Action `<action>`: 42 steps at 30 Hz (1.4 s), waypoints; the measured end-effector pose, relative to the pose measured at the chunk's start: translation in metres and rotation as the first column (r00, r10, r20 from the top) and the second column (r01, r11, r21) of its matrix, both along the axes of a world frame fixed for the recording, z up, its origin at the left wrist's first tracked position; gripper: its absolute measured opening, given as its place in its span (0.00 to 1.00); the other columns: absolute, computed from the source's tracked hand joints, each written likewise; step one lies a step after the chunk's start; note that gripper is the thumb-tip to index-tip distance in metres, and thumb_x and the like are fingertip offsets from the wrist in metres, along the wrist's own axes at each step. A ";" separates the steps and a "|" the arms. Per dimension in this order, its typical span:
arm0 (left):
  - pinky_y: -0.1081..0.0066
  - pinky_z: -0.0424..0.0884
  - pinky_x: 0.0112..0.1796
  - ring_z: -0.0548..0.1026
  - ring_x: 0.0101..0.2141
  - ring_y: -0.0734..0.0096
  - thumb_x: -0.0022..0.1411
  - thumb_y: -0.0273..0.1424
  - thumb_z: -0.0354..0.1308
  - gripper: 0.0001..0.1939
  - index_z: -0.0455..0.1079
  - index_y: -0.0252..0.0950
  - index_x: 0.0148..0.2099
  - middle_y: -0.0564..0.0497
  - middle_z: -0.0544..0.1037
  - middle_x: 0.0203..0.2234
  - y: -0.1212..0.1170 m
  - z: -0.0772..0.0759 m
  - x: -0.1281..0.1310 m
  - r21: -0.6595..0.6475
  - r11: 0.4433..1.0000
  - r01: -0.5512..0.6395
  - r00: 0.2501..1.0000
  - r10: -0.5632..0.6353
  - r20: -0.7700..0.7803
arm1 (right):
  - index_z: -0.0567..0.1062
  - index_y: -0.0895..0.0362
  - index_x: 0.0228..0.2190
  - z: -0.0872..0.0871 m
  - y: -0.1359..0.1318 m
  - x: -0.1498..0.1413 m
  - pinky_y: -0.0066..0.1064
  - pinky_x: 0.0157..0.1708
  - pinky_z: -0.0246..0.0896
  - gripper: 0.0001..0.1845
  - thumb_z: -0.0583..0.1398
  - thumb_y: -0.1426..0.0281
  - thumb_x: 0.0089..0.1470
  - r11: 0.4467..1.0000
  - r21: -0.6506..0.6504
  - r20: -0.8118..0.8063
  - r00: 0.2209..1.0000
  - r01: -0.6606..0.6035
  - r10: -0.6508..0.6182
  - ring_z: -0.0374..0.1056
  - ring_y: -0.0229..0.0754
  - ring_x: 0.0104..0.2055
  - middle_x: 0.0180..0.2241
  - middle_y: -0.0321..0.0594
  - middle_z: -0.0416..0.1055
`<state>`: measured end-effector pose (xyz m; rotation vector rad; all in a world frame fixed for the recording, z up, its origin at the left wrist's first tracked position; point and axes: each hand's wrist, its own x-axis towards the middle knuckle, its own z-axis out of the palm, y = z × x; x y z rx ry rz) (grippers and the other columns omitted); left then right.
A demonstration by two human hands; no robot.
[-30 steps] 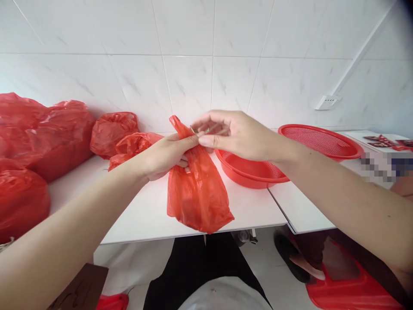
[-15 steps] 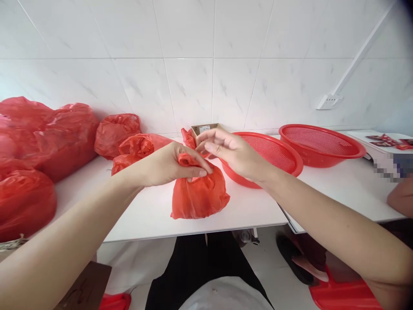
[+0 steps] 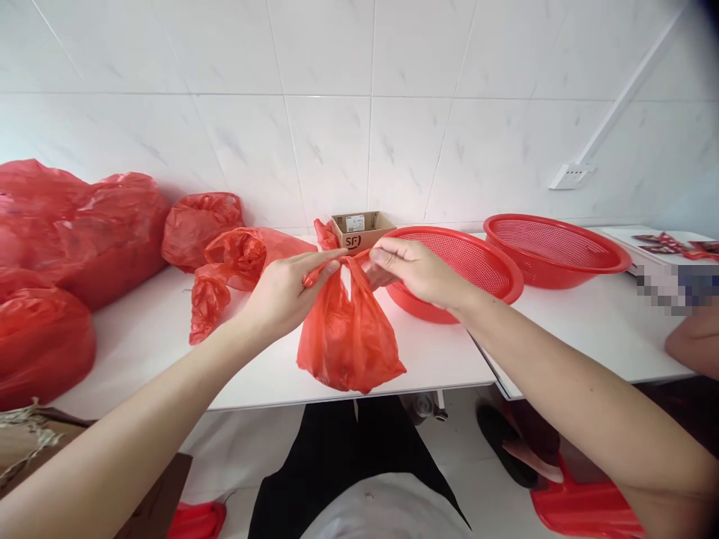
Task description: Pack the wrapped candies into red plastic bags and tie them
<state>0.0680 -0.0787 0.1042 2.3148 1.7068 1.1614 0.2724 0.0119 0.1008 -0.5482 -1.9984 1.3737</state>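
Observation:
In front of me a filled red plastic bag [image 3: 351,340] is at the front of the white table [image 3: 443,359], its two handles drawn together at the top. My left hand [image 3: 292,288] pinches one handle on the left side. With thumb and fingertips, my right hand [image 3: 407,266] grips the other handle, pulling it out to the right. The handles cross or meet between the hands; whether they form a knot I cannot tell. What the bag contains is hidden by the red plastic.
Large filled red bags [image 3: 112,232] stand at the left, smaller ones nearer the middle. A small cardboard box [image 3: 365,232] is by the wall. Two red baskets, the near basket [image 3: 511,288] and far basket [image 3: 562,273], stand right. Another person's arm [image 3: 693,337] shows at the right edge.
My right hand, loose above the bag before, now grips a handle. The bag's top has been pulled up and its handles stretched between both hands.

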 end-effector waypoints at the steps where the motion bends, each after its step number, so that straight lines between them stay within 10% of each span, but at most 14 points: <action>1: 0.62 0.70 0.46 0.76 0.46 0.58 0.70 0.41 0.47 0.19 0.75 0.43 0.53 0.49 0.80 0.46 -0.002 -0.003 -0.004 -0.028 0.999 -0.028 1.000 0.028 -0.014 | 0.71 0.56 0.30 0.002 0.005 0.005 0.35 0.40 0.69 0.15 0.56 0.59 0.63 0.998 0.000 0.050 0.997 0.061 -0.061 0.75 0.40 0.34 0.32 0.39 0.78; 7: 0.64 0.66 0.52 0.72 0.51 0.60 0.69 0.44 0.48 0.18 0.77 0.43 0.42 0.51 0.79 0.47 -0.013 -0.020 -0.027 -0.163 0.986 0.042 0.996 -0.029 0.081 | 0.71 0.56 0.30 -0.001 0.037 0.021 0.31 0.34 0.69 0.13 0.52 0.66 0.65 0.951 0.024 0.221 0.926 0.308 -0.305 0.75 0.41 0.35 0.35 0.41 0.78; 16: 0.60 0.59 0.58 0.65 0.57 0.57 0.69 0.43 0.49 0.19 0.75 0.40 0.34 0.49 0.69 0.57 -0.019 -0.028 -0.032 -0.262 0.947 0.184 0.962 -0.119 0.246 | 0.72 0.56 0.32 -0.020 0.070 0.021 0.30 0.32 0.69 0.10 0.56 0.64 0.63 0.917 -0.084 0.282 0.892 0.390 -0.354 0.74 0.41 0.34 0.36 0.43 0.78; 25: 0.61 0.72 0.49 0.75 0.49 0.61 0.67 0.49 0.48 0.22 0.69 0.41 0.53 0.46 0.77 0.48 0.022 -0.023 0.009 -0.136 0.915 0.381 0.521 -0.091 0.848 | 0.73 0.55 0.28 0.013 0.018 -0.020 0.28 0.41 0.66 0.14 0.61 0.58 0.58 0.996 0.023 -0.179 0.980 0.087 -0.081 0.70 0.36 0.38 0.32 0.36 0.75; 34: 0.70 0.71 0.41 0.71 0.33 0.74 0.64 0.39 0.57 0.10 0.66 0.42 0.45 0.53 0.74 0.38 0.013 -0.034 0.022 -0.091 0.894 0.439 0.609 -0.221 0.761 | 0.69 0.55 0.26 -0.004 0.004 -0.042 0.29 0.41 0.65 0.16 0.65 0.57 0.52 0.930 -0.275 -0.334 0.931 -0.244 0.146 0.66 0.35 0.33 0.28 0.32 0.67; 39: 0.75 0.61 0.25 0.64 0.23 0.78 0.64 0.36 0.58 0.11 0.56 0.44 0.41 0.58 0.69 0.28 0.012 -0.045 0.020 -0.107 0.883 0.457 0.557 -0.191 0.808 | 0.64 0.55 0.22 -0.003 -0.008 -0.045 0.29 0.34 0.65 0.17 0.62 0.59 0.54 0.923 -0.380 -0.468 0.873 -0.062 -0.134 0.63 0.34 0.27 0.24 0.32 0.62; 42: 0.76 0.56 0.22 0.59 0.19 0.78 0.64 0.35 0.56 0.10 0.56 0.43 0.41 0.61 0.66 0.23 0.005 -0.058 0.023 -0.215 0.900 0.380 0.649 -0.094 0.755 | 0.56 0.54 0.19 0.004 -0.013 -0.048 0.31 0.32 0.65 0.21 0.60 0.63 0.55 0.879 -0.476 -0.509 0.807 0.026 -0.299 0.56 0.33 0.22 0.20 0.30 0.55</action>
